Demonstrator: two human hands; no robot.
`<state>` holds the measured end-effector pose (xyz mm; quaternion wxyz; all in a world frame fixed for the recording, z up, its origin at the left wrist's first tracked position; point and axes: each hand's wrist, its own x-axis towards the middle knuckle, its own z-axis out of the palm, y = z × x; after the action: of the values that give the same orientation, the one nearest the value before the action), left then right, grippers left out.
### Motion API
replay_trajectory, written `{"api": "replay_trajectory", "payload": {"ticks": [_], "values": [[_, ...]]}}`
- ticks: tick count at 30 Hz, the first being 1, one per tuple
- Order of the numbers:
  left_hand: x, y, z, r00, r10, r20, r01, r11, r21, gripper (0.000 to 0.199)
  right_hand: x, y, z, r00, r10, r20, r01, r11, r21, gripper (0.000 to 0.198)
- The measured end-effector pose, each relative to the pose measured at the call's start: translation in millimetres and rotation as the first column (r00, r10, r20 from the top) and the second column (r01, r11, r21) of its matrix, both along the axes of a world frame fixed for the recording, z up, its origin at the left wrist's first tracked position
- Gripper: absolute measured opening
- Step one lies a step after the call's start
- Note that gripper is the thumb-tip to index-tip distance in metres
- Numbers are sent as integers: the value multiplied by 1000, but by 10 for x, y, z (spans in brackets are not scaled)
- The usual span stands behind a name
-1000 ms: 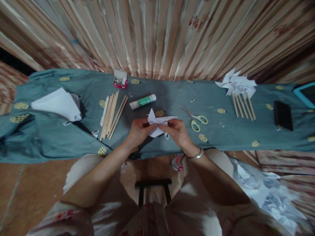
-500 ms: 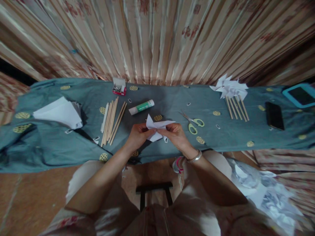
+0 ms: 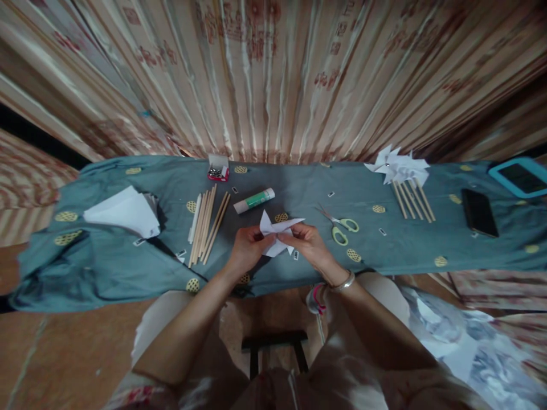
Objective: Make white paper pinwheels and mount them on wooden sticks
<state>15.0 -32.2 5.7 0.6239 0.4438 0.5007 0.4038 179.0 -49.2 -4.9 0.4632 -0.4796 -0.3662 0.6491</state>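
Observation:
A white paper pinwheel (image 3: 277,228) with pointed blades is held up between both hands, over the near part of the table. My left hand (image 3: 248,249) pinches its left side, thumb near the centre. From the right, my right hand (image 3: 308,244) grips it, with the thumb pressed toward the middle. The fingertips behind the paper are hidden. Beyond the hands lies a green and white glue stick (image 3: 255,200). Scissors with pale green handles (image 3: 339,225) rest to the right. Left of the hands are several wooden sticks (image 3: 209,225) and a white pen-like stick (image 3: 195,218).
A stack of white paper (image 3: 126,213) lies at the left of the cloth-covered table (image 3: 290,188). A small red box of metal pins (image 3: 218,169) stands at the back. Finished pinwheels (image 3: 404,168), a black phone (image 3: 479,212) and a blue-framed device (image 3: 521,175) are on the right.
The camera view has shifted, so the table sits slightly lower and further right. Both hands keep their hold on the paper pinwheel, with only slight finger movement.

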Motion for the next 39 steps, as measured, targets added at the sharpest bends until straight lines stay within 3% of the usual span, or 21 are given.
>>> {"api": "replay_trajectory", "payload": {"ticks": [14, 28, 35, 39], "values": [[-27, 27, 89, 984, 103, 144, -85, 989, -123, 30, 14, 16, 112, 997, -53, 47, 50, 997, 62, 38], [-34, 16, 145, 980, 141, 139, -121, 982, -144, 32, -22, 2, 194, 988, -122, 92, 114, 989, 90, 36], [-99, 70, 228, 935, 263, 237, -239, 963, -124, 28, 84, 140, 170, 950, -295, 98, 286, 954, 91, 39], [-200, 103, 235, 916, 282, 286, -258, 959, -122, 30, 88, 275, 276, 957, -232, 172, 206, 966, 156, 39]]}}
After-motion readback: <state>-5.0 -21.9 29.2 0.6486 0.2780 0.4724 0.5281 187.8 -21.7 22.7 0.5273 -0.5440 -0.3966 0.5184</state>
